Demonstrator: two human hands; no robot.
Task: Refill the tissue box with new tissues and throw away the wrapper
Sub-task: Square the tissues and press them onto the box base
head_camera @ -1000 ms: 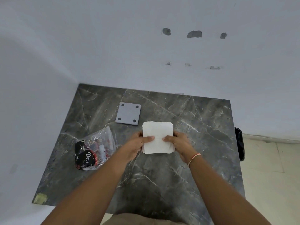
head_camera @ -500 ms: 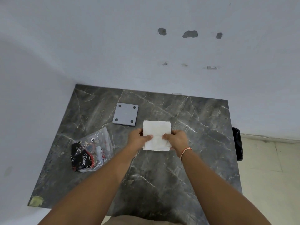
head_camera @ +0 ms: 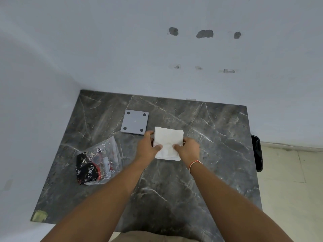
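Dark grey marble-pattern table [head_camera: 201, 180] set into white wall corner. On it: grey square panel [head_camera: 135, 124] with four dark round pads, flat; crumpled clear wrapper [head_camera: 97, 163], printed "Dove", front-left of panel.

"Dove" in white script on the wrapper [head_camera: 95, 167], black panel, no other readable text

A single wide-angle view is given, taken from head height and directed forward and steeply down. The dark marbled tabletop [head_camera: 174, 189] is seen from above, its near edge cut off at the bottom of the frame, where both forearms enter. The upper half is filled by the pale wall [head_camera: 157, 58], and a strip of floor [head_camera: 288, 180] is caught at the right.
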